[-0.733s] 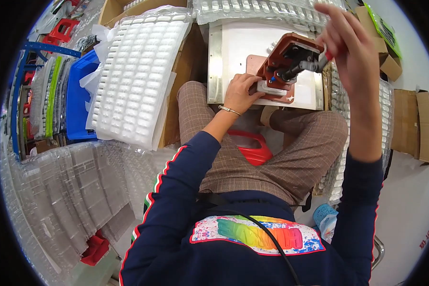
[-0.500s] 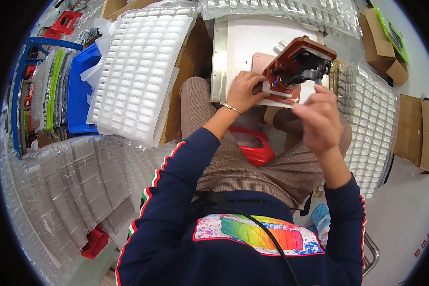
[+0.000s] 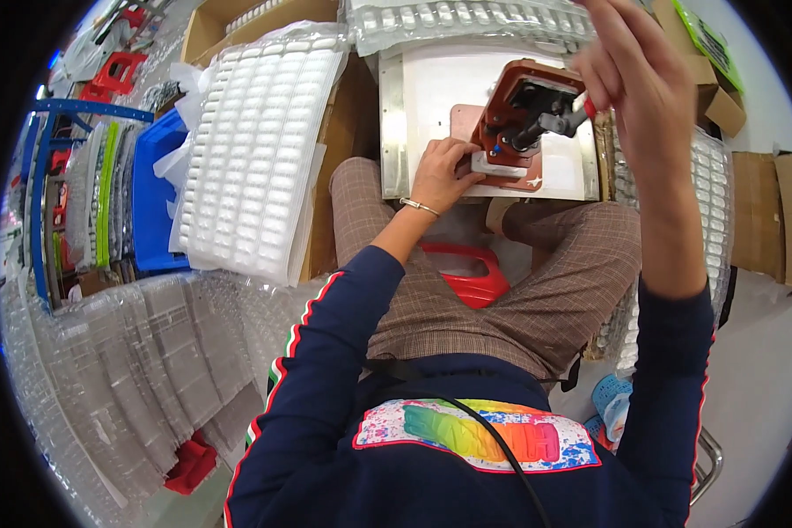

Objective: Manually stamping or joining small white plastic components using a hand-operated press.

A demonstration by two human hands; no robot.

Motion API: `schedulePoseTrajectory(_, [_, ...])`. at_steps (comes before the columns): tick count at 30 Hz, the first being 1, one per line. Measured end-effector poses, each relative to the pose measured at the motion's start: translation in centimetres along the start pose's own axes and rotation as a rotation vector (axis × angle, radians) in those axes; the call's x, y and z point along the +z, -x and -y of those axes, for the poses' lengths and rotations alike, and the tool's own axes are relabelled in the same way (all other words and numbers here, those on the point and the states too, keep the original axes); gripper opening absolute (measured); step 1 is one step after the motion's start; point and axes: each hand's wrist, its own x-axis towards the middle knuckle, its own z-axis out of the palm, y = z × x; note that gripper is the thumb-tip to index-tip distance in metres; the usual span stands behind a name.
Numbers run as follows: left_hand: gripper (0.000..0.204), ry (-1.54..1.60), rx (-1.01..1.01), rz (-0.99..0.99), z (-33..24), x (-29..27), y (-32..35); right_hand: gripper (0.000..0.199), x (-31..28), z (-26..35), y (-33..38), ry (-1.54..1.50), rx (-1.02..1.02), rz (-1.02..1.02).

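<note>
The dark blue sweater (image 3: 414, 495) carries on its front a rainbow-coloured panel (image 3: 458, 431) with large letters (image 3: 539, 440). On the reddish-brown base plate (image 3: 516, 184) stands a white mark (image 3: 534, 184), too small to read.

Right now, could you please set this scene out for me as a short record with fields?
Left hand: the left hand holds the left end of a white block
Right hand: the right hand is raised beside the red tip of a lever; contact unclear
Tool: brown clamp, upper plate tilted
Surface: white-topped table
Left side: tray of white pieces, with a blue bin beyond it
Right side: open cardboard box
Below: red plastic stool between the legs
</note>
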Motion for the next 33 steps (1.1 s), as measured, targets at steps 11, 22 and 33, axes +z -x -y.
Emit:
schedulePoseTrajectory(11, [0.02,0.32,-0.252,0.177,3.3,-3.0,-4.6,0.019,-3.9,-17.2,12.9,0.712,0.562,-0.23])
schedulePoseTrajectory(22, [0.034,0.014,0.397,0.327,4.6,4.4,-18.0,0.015,2.7,-17.4,15.7,0.79,0.261,-0.042])
schedulePoseTrajectory(33, [0.023,0.022,0.459,0.398,7.0,6.1,-18.0,0.016,-1.1,-16.2,14.4,0.803,0.233,-0.015])
